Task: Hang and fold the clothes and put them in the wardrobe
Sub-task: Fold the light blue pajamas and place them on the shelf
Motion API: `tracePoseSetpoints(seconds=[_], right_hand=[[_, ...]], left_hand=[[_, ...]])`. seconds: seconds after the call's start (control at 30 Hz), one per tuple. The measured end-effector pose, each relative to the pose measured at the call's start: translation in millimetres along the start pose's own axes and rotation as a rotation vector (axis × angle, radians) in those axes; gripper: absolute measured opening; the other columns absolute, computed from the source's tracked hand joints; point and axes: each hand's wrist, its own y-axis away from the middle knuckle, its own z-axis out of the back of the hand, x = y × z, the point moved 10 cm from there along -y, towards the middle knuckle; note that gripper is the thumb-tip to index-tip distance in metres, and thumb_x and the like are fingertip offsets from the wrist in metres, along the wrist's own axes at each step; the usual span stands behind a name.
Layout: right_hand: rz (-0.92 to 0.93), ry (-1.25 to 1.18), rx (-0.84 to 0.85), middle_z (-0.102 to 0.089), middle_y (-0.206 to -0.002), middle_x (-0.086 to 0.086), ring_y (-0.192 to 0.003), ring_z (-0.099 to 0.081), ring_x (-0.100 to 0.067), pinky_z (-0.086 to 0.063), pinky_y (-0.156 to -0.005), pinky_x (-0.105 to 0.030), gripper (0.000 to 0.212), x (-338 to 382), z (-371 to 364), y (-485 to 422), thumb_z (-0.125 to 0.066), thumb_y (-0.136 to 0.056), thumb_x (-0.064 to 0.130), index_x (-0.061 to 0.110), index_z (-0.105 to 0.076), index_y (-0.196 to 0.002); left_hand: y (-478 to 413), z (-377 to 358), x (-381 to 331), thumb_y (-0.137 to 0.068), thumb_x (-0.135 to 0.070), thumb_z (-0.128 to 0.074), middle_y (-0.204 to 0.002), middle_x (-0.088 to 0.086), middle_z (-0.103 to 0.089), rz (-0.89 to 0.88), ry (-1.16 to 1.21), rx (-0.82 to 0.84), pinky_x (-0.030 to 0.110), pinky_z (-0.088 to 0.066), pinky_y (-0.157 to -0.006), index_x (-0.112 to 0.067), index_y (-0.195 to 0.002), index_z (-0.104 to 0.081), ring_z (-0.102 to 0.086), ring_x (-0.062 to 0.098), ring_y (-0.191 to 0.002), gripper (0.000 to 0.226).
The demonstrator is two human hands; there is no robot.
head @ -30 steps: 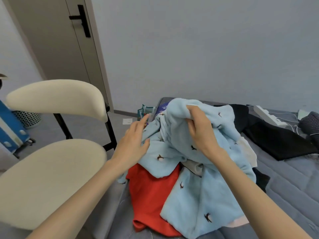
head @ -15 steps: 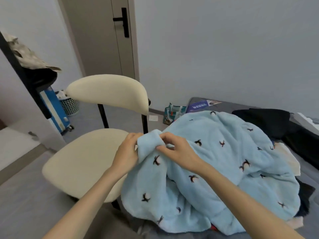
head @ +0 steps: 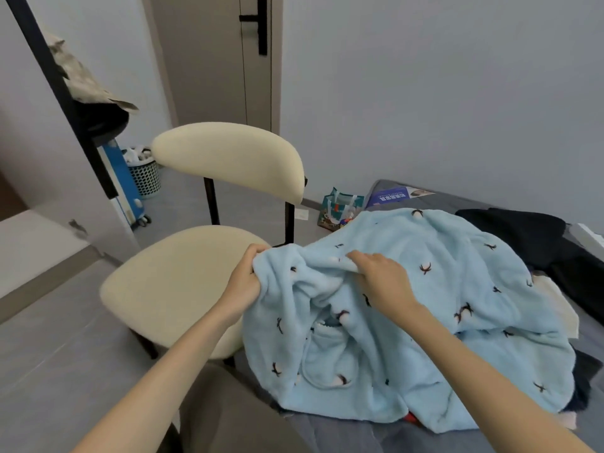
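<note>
A fluffy light blue garment with small dark bird prints (head: 434, 308) lies spread over a pile of clothes on the grey bed (head: 346, 433). My left hand (head: 245, 279) is closed on its left edge, just over the chair seat. My right hand (head: 379, 279) pinches a fold of the same garment a little to the right. A sliver of red cloth (head: 412, 417) shows under its lower edge. Dark clothes (head: 529, 237) lie at the back right of the bed, and a cream piece (head: 555, 302) peeks out on the right.
A cream chair (head: 183, 282) with black legs stands right beside the bed on the left. Behind it are a white mesh bin (head: 143, 174), a blue suitcase (head: 122, 184), a small green bag (head: 340, 207) on the floor and a closed door (head: 228, 60). A blue booklet (head: 392, 196) lies at the bed's far corner.
My hands have moved apart along the blue garment's edge, stretching it between them. The view has shifted left and the garment now covers most of the pile.
</note>
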Motion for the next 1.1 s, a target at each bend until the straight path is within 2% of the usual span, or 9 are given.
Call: tracePoseSetpoints(seconds=[0.2, 0.3, 0.43, 0.53, 0.67, 0.73, 0.93, 1.0, 1.1], right_hand=[[0.095, -0.373, -0.268, -0.065, -0.106, 0.005, -0.091, -0.058, -0.022, -0.039, -0.062, -0.034, 0.036, 57, 98, -57, -0.046, -0.089, 0.011, 0.029, -0.058, -0.118], [0.126, -0.509, -0.306, -0.067, -0.102, 0.006, -0.089, -0.057, -0.020, -0.043, -0.065, -0.033, 0.037, 97, 123, -94, -0.046, -0.087, 0.009, 0.028, -0.060, -0.116], [0.270, -0.755, -0.345, -0.060, -0.097, 0.019, -0.085, -0.048, 0.003, -0.037, -0.068, -0.005, 0.037, 169, 146, -137, -0.044, -0.085, 0.006, 0.024, -0.064, -0.112], [0.246, -0.873, -0.226, -0.063, -0.099, 0.006, -0.090, -0.058, -0.014, -0.047, -0.071, -0.025, 0.029, 205, 116, -168, -0.043, -0.089, 0.003, 0.015, -0.061, -0.108], [0.057, -0.971, 0.036, -0.061, -0.106, -0.003, -0.098, -0.056, -0.019, -0.042, -0.068, -0.009, 0.028, 222, 23, -182, -0.040, -0.094, 0.001, 0.007, -0.062, -0.112], [0.011, -0.998, 0.156, -0.059, -0.122, -0.005, -0.110, -0.055, -0.019, -0.045, -0.085, -0.021, 0.031, 227, -20, -176, -0.039, -0.097, 0.003, 0.009, -0.060, -0.120], [0.075, -0.873, 0.253, -0.044, -0.142, -0.002, -0.135, -0.033, -0.019, -0.023, -0.111, -0.031, 0.040, 233, -83, -136, -0.056, -0.094, 0.011, 0.015, -0.050, -0.134], [0.083, -0.822, 0.221, -0.046, -0.139, -0.001, -0.137, -0.031, -0.019, -0.017, -0.108, -0.027, 0.040, 224, -98, -115, -0.059, -0.092, 0.010, 0.016, -0.050, -0.131], [0.111, -0.647, 0.415, -0.040, -0.142, -0.001, -0.137, -0.028, -0.024, -0.019, -0.103, -0.029, 0.040, 214, -147, -75, -0.061, -0.091, 0.024, 0.027, -0.049, -0.129]], left_hand=[[-10, 62, -34, -0.092, -0.018, -0.062, -0.089, -0.018, -0.064, -0.132, -0.079, -0.118, 0.015, -0.047, -0.067, -0.027, -0.102, -0.053, -0.058, -0.003, -0.081, 0.016], [-9, 114, -52, -0.094, -0.016, -0.056, -0.081, -0.020, -0.064, -0.211, -0.254, -0.229, 0.026, -0.045, -0.063, -0.038, -0.097, -0.053, -0.056, -0.005, -0.072, 0.022], [2, 190, -65, -0.097, -0.015, -0.045, -0.076, -0.023, -0.061, -0.229, -0.365, -0.443, 0.022, -0.040, -0.052, -0.043, -0.097, -0.051, -0.054, -0.006, -0.067, 0.029], [11, 227, -59, -0.101, -0.013, -0.038, -0.082, -0.014, -0.061, -0.206, -0.405, -0.533, 0.024, -0.039, -0.055, -0.042, -0.103, -0.048, -0.056, 0.004, -0.072, 0.031], [18, 240, -3, -0.099, -0.001, -0.034, -0.116, 0.009, -0.057, -0.034, -0.359, -0.502, 0.035, -0.046, -0.086, -0.028, -0.137, -0.042, -0.057, 0.024, -0.105, 0.047], [22, 233, 28, -0.100, -0.004, -0.035, -0.132, 0.009, -0.044, 0.033, -0.402, -0.459, 0.030, -0.036, -0.099, -0.026, -0.140, -0.040, -0.045, 0.021, -0.123, 0.046], [28, 183, 111, -0.097, -0.011, -0.049, -0.138, 0.009, -0.042, 0.187, -0.432, -0.183, 0.031, -0.037, -0.100, -0.021, -0.136, -0.042, -0.044, 0.023, -0.127, 0.041], [29, 165, 133, -0.096, -0.018, -0.053, -0.142, 0.007, -0.044, 0.232, -0.450, -0.085, 0.033, -0.039, -0.102, -0.018, -0.139, -0.039, -0.044, 0.022, -0.128, 0.045], [32, 147, 162, -0.092, -0.029, -0.059, -0.146, 0.004, -0.041, 0.345, -0.498, -0.004, 0.039, -0.038, -0.106, -0.017, -0.146, -0.030, -0.042, 0.024, -0.132, 0.063]])
